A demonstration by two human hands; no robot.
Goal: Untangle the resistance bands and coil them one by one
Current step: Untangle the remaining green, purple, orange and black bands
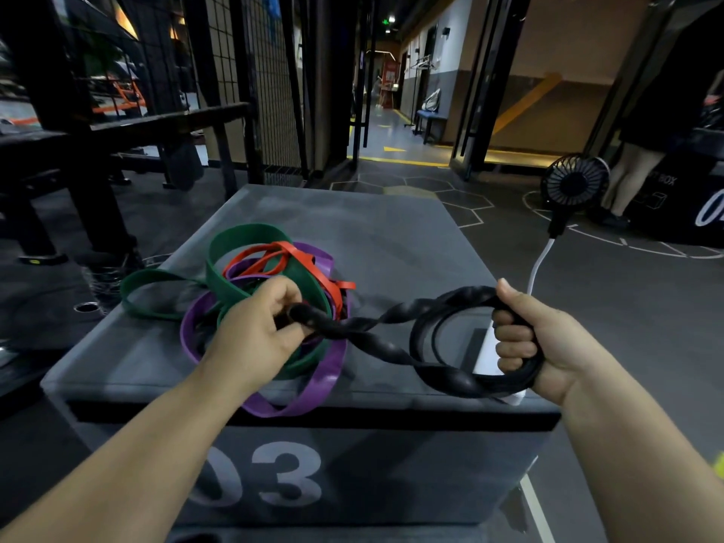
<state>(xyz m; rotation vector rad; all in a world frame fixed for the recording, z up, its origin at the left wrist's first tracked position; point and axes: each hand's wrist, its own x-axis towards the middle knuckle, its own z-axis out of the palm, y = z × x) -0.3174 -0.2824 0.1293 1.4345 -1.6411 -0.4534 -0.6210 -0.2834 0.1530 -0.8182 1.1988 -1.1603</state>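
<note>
We've got the black band (395, 339) in both hands at lower centre of the frame: our right hand (529, 339) is clenched round its coiled loops at the right, our left hand (258, 331) grips the twisted end by the tangle. That tangle, the green band (235, 260), red band (313, 264) and purple band (313, 386), sits at centre left on the grey box (391, 237). The risk: pull too hard and the black one may drag the whole knot off the edge, or the twist tightens the snag.
</note>
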